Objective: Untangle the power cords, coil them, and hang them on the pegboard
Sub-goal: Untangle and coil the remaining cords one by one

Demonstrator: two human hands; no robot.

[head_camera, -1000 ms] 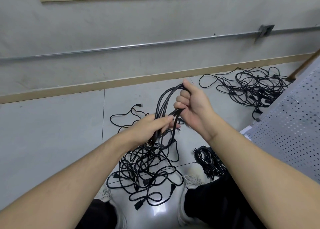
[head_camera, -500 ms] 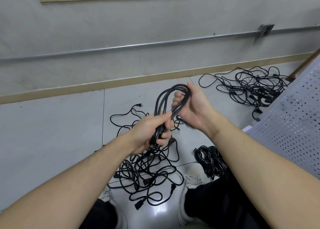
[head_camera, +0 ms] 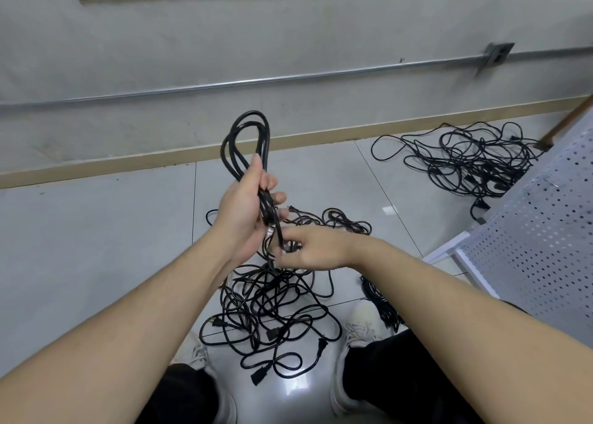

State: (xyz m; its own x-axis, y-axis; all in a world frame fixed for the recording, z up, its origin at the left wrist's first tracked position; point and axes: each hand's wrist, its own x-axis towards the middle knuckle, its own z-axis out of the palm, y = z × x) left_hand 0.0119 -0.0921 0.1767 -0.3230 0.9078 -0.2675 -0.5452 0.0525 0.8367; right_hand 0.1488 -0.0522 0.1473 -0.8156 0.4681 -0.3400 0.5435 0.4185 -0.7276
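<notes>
Nearest, directly below both hands, the main tangle of cords point(head_camera: 272, 308) lay on the floor tiles point(head_camera: 96, 231) between the person's shoes point(head_camera: 359, 330). A small wound bundle point(head_camera: 380, 305) sat just right of it, below the right forearm.

The right hand point(head_camera: 316, 247) was low and palm-down, thumb and forefinger pinching the loose tail point(head_camera: 279, 231) of the cord that dropped from the left fist. Other fingers looked relaxed; I couldn't tell if a plug was under them.

Just above it, the left hand point(head_camera: 247, 205) was curled tight round the waist of the coiled cord point(head_camera: 245, 141) — loops stood up above the fist, several strands gripped together.

I judged the step as finishing this coil: wrap the tail round the waist. To do it well I'd keep the left grip firm so loops don't slip out of size, feed the tail with light tension from the right, wind snugly right beside the fist, and first check the tail is free of the pile below — it hung very near it.

Further right of the hands stood the white pegboard point(head_camera: 539, 237), perforated, no hooks clearly visible. Beyond, up and right, a second tangle point(head_camera: 465, 163) lay near the wall point(head_camera: 288, 54).
</notes>
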